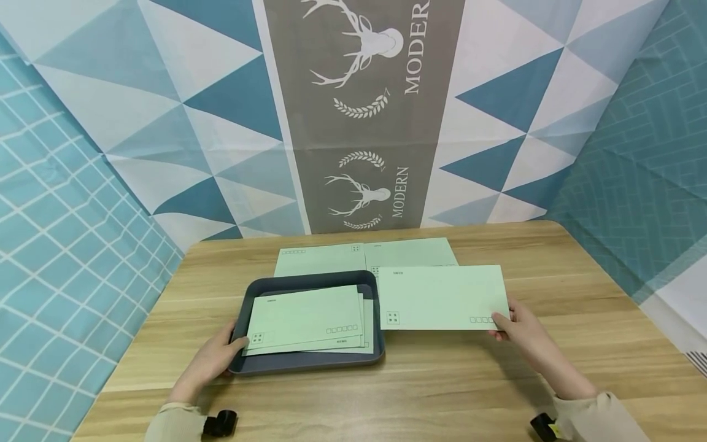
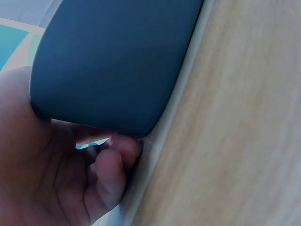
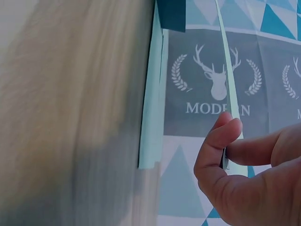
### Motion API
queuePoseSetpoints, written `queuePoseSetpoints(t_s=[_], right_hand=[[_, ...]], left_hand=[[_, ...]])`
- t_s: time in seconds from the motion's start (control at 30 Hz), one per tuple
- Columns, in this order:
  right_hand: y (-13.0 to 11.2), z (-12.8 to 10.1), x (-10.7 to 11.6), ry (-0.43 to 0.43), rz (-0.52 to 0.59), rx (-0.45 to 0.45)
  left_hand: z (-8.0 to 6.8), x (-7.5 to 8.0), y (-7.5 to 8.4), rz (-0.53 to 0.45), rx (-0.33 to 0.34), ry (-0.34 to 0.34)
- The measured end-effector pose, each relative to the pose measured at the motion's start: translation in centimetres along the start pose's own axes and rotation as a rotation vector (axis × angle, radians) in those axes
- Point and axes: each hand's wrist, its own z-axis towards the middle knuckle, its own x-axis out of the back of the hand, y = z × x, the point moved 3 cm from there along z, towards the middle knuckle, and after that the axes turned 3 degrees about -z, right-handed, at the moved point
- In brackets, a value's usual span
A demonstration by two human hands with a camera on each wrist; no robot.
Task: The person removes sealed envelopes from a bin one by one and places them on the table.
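A dark grey tray (image 1: 309, 361) sits on the wooden table (image 1: 442, 380) with a few pale green envelopes (image 1: 306, 319) stacked in it. My left hand (image 1: 212, 359) grips the tray's near left corner (image 2: 108, 66), thumb on the rim and fingers (image 2: 110, 174) curled beneath. My right hand (image 1: 521, 328) pinches the lower right corner of another green envelope (image 1: 442, 298), which it holds just right of the tray, a little above the table. In the right wrist view this envelope (image 3: 229, 84) shows edge-on between thumb and fingers (image 3: 221, 141).
Two more green envelopes (image 1: 326, 258) (image 1: 411, 252) lie flat on the table behind the tray. A patterned cloth backdrop (image 1: 364, 116) closes off the back and both sides. The table edges run close on left and right.
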Motion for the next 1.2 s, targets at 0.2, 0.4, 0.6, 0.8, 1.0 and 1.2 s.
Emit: queuePoseSetpoints(t_s=[0.2, 0.4, 0.6, 0.8, 1.0, 1.2], right_hand=[[1.2, -0.5, 0.1, -0.016, -0.045, -0.064], [2.2, -0.8, 0.0, -0.035, -0.104, -0.083], [2.9, -1.3, -1.1, -0.093, -0.128, -0.084], [3.6, -2.1, -1.7, -0.101, -0.084, -0.127], [4.0, -2.5, -1.6, -0.083, -0.113, -0.146], [3.8, -2.7, -1.9, -0.063, -0.123, -0.151]], left_hand=[[0.0, 0.1, 0.1, -0.001, -0.002, 0.002], [0.0, 0.1, 0.1, -0.010, 0.003, 0.005], [0.0, 0.2, -0.1, 0.004, -0.009, 0.012], [-0.1, -0.2, -0.2, 0.001, -0.005, 0.012], [0.0, -0.4, -0.2, -0.010, -0.003, 0.011], [0.0, -0.2, -0.1, -0.007, 0.000, 0.023]])
